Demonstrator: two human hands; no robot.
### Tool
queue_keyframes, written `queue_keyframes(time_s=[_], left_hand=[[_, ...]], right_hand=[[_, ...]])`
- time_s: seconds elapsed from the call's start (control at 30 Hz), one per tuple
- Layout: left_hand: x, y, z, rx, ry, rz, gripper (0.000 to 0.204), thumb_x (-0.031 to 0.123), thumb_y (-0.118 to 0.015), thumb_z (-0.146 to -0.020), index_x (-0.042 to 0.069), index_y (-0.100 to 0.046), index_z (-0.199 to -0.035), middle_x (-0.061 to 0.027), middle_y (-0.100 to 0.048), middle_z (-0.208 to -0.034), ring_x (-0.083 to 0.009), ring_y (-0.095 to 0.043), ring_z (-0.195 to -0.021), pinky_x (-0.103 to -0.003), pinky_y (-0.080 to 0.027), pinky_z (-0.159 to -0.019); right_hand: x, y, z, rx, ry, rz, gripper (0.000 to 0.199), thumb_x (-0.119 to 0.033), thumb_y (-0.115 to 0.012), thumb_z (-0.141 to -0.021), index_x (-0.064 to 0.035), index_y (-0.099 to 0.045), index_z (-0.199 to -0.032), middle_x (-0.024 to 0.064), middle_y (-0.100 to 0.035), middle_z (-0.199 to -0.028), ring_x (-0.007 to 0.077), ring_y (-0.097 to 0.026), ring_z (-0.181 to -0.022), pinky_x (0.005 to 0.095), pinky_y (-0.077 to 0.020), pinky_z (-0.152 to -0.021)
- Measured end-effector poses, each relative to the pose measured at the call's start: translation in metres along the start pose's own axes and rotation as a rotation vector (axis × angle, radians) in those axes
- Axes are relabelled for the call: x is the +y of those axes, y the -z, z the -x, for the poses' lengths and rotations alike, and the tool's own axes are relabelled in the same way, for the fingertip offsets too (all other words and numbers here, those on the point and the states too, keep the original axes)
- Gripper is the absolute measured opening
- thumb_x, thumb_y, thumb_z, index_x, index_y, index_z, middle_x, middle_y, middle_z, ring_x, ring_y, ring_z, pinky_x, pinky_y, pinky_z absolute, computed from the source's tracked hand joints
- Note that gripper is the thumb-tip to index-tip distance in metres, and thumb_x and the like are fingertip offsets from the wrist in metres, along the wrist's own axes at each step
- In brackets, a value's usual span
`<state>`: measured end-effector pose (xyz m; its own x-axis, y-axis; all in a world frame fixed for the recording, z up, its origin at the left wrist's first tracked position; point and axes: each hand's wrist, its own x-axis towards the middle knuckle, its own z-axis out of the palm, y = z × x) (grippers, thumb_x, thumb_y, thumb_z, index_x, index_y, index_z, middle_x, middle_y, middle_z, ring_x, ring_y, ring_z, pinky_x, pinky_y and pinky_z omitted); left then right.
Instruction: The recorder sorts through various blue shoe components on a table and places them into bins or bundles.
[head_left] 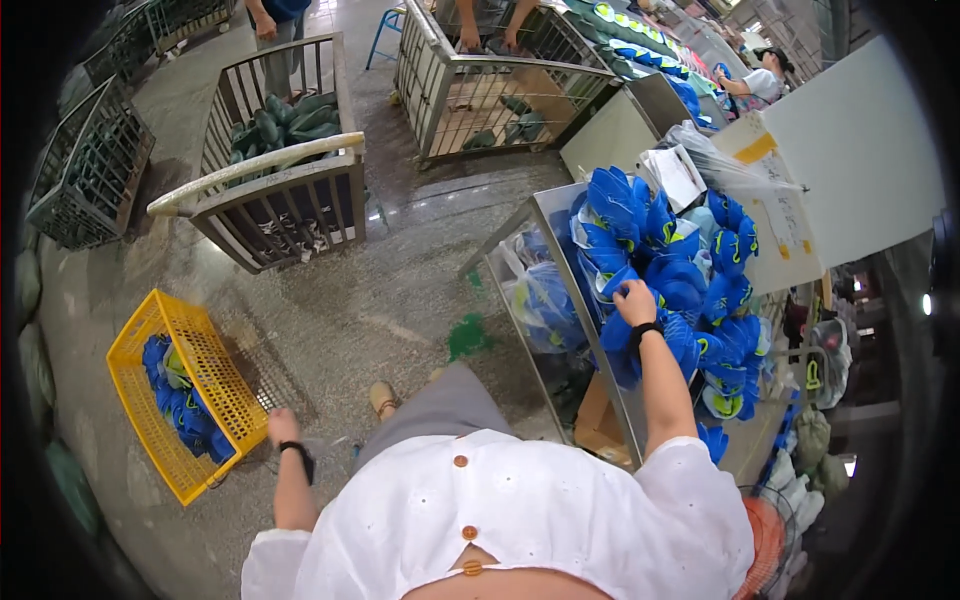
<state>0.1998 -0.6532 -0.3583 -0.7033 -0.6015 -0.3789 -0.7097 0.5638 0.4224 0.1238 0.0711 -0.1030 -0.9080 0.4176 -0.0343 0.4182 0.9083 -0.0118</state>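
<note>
My right hand (pixel 634 302) reaches onto a metal-framed table (pixel 566 262) piled with blue shoe uppers (pixel 678 285) that have lime-green trim. Its fingers are closed on the edge of one blue shoe upper (pixel 612 284) at the pile's near left side. My left hand (pixel 283 427) hangs low at my left, fingers curled in a loose fist, and nothing shows in it. Beside it, a yellow plastic basket (pixel 215 345) stands on the floor with more blue pieces (pixel 185 410) inside. Both wrists wear dark bands.
A barred cart (pixel 285 215) with dark green shoe forms stands ahead left; another cart (pixel 500 100) is beyond it, with a person's hands reaching inside. A clear bag (pixel 545 305) of blue pieces sits under the table. White board (pixel 850 170) rises at right. A co-worker (pixel 762 80) sits far right.
</note>
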Motion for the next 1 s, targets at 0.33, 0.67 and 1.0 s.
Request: queue_keyframes(time_s=[0.33,0.67,1.0], left_hand=[[0.065,-0.021,-0.010,0.137,-0.204,0.086,0.017,0.010,-0.047,-0.077,0.001,-0.057,-0.088,-0.0174,-0.059,-0.082,-0.0316,-0.056,-0.080,-0.038,-0.043,-0.073],[0.530,-0.124,0.170,-0.506,-1.179,0.201,0.042,0.011,-0.062,-0.070,0.003,-0.050,-0.110,-0.0141,-0.054,-0.109,-0.0278,-0.053,-0.100,-0.033,-0.042,-0.086],[0.669,-0.195,0.220,-1.019,-1.453,0.267,0.024,0.011,-0.063,-0.074,0.008,-0.057,-0.097,-0.0093,-0.056,-0.109,-0.0277,-0.056,-0.093,-0.034,-0.045,-0.078]], right_hand=[[-0.051,0.036,-0.132,0.347,0.133,-0.105,0.043,-0.019,-0.060,-0.073,-0.0104,-0.050,-0.114,0.0122,-0.049,-0.119,0.0327,-0.055,-0.094,0.0386,-0.0466,-0.078],[0.005,0.030,-0.081,0.165,0.452,-0.341,0.003,-0.007,-0.054,-0.071,-0.0078,-0.055,-0.073,0.0081,-0.055,-0.075,0.0305,-0.056,-0.064,0.0392,-0.0450,-0.054],[0.038,0.058,-0.075,-0.161,0.522,-0.476,0.011,-0.016,-0.057,-0.069,-0.0075,-0.059,-0.075,0.0090,-0.058,-0.073,0.0293,-0.058,-0.067,0.0373,-0.0469,-0.058]])
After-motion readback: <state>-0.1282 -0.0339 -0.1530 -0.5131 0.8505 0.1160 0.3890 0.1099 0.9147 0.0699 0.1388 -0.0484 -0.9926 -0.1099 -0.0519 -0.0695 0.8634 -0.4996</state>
